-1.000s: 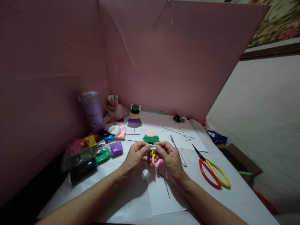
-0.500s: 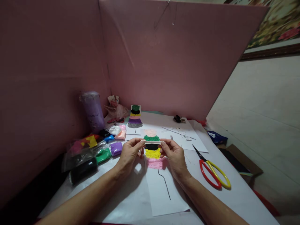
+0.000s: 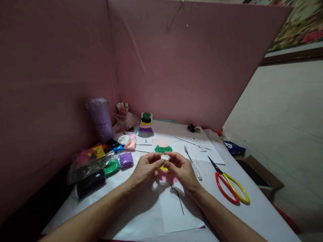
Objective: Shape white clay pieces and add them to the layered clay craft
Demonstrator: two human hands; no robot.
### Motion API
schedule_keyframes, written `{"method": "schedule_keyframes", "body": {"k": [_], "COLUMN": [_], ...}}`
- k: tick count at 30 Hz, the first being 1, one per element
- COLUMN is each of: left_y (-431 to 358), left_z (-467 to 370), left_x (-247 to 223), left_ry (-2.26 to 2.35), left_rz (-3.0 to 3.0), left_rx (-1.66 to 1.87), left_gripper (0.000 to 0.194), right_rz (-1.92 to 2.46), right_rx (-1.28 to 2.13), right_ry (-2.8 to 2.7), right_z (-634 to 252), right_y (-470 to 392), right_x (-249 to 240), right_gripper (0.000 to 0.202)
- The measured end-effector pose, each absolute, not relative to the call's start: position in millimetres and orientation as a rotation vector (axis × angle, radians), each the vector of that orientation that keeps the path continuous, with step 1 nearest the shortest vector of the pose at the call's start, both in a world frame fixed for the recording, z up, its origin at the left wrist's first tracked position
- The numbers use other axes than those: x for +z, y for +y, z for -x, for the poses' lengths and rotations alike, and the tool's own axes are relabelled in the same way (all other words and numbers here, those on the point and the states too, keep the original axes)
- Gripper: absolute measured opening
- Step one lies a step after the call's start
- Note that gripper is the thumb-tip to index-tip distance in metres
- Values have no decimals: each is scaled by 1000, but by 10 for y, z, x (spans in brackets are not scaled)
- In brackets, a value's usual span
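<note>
A short, folded piece of white clay point(image 3: 165, 157) is pinched between my left hand point(image 3: 147, 165) and my right hand point(image 3: 181, 168), whose fingertips nearly meet. Both hands are closed on it, above a white paper sheet point(image 3: 183, 218). That sheet carries textured bands of pale peach, green point(image 3: 163, 149), yellow and pink, with a dark curved line drawn below them. My fingers cover part of the bands. Farther back lies a finished-looking card point(image 3: 145, 129) with green, black, yellow, pink, purple and grey bands.
Right of my hands lie a fork point(image 3: 193, 163), thin sticks point(image 3: 201, 167) and red-and-yellow-handled scissors point(image 3: 230, 185). Clay packets, including a purple one point(image 3: 126, 160) and a green one point(image 3: 111, 167), are at the left. A purple cylinder point(image 3: 101, 119) and keys point(image 3: 192, 128) stand or lie farther back.
My hands have come closer together. The white clay, stretched out as a long strip before, is now a short folded piece. More of the fork shows.
</note>
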State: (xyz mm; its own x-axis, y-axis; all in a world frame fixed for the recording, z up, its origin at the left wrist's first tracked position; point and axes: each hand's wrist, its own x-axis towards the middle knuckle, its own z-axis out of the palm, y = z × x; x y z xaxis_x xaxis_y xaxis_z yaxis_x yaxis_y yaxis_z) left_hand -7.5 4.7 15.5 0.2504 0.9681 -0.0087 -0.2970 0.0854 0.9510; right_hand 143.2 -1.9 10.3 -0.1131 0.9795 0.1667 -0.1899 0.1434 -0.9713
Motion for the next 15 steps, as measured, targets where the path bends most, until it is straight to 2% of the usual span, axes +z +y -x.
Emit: {"method": "schedule_keyframes", "body": {"k": [15], "left_y": [38], "left_z": [78], "left_x": [206], "left_ry": [959], "left_rz": [-1268], "left_rx": [1106], "left_gripper": [27], "right_rz": [973], "right_rx": [1125], "right_ry": [-1317], "right_z": [-1398], "right_y": [-79], "right_x": [177], "right_gripper": [26]}}
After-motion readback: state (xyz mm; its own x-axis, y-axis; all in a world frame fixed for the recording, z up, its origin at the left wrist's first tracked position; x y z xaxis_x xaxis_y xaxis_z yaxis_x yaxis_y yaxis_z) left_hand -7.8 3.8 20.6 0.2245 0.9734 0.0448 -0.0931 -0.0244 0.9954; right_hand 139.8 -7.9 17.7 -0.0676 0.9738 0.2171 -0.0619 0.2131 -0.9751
